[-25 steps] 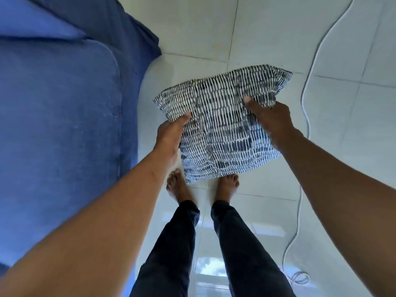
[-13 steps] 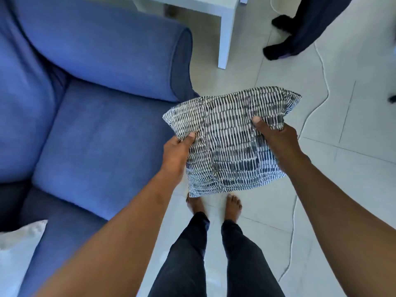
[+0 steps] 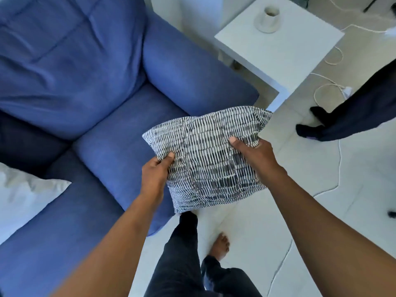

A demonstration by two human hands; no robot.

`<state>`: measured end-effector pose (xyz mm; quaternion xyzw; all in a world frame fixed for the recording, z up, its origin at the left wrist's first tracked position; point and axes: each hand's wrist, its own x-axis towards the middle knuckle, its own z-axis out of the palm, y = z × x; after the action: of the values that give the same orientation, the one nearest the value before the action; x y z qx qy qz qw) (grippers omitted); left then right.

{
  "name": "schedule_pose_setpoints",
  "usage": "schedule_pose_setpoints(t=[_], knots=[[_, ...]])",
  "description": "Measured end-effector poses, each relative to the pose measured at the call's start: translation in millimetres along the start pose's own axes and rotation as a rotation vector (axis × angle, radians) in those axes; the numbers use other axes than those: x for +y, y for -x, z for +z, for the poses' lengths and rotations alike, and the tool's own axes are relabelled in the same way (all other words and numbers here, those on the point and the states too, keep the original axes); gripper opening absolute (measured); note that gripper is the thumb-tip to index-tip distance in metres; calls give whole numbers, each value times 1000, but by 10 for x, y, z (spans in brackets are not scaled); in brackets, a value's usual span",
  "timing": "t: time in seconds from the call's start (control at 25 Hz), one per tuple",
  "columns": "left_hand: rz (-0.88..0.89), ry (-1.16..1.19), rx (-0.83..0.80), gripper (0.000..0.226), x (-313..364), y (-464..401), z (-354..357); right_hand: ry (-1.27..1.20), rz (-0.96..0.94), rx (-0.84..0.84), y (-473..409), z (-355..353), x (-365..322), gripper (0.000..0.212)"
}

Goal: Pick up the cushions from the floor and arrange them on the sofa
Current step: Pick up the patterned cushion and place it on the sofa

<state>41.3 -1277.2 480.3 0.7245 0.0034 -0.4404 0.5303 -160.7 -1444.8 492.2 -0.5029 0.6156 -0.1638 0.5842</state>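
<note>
Since the earlier frames the view has swung up from the floor toward the sofa (image 3: 120, 133), so its seat, backrest and armrest now fill the left side, and the cushion (image 3: 207, 159) has travelled with the hands to hang just over the seat's front corner. Left hand (image 3: 155, 176) pinches the cushion's left edge, thumb on top and fingers (image 3: 170, 156) closed into the fabric; right hand (image 3: 251, 156) clamps the right edge the same way. Both grips look firm and the cushion is clear of the floor, flat between the hands.

To finish the carry well, I would bring it leftward over the seat, tip it upright and lean it into the angle of backrest and armrest, letting go only once it rests there. It is soft and light, so it should settle without sliding.

A white cushion (image 3: 23, 196) already lies on the sofa at far left. Pale tiled floor (image 3: 353, 211) carries a loose cord (image 3: 338, 168) to the right, a trip risk. Beyond the armrest stands a white table (image 3: 285, 52) with a vase (image 3: 267, 20), and another person's legs (image 3: 347, 116) are at right
</note>
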Motion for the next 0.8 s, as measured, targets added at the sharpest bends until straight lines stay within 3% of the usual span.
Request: schedule_pose_setpoints(t=[0.12,0.28,0.48,0.6,0.8], knots=[[-9,41,81,14,300,-329,-422,26,10,-83,-239,620,-436,42],[-6,57,190,19,705,-751,-982,61,-6,-238,-563,1433,-986,20],[41,47,280,3,1000,-1262,-1592,79,-104,-339,-917,2249,-1486,33],[43,104,342,15,1079,-1469,-1783,71,-98,-405,-1154,2597,-1635,22],[37,204,440,30,1207,-1895,-1929,136,-108,-483,-1595,3228,-1859,26]])
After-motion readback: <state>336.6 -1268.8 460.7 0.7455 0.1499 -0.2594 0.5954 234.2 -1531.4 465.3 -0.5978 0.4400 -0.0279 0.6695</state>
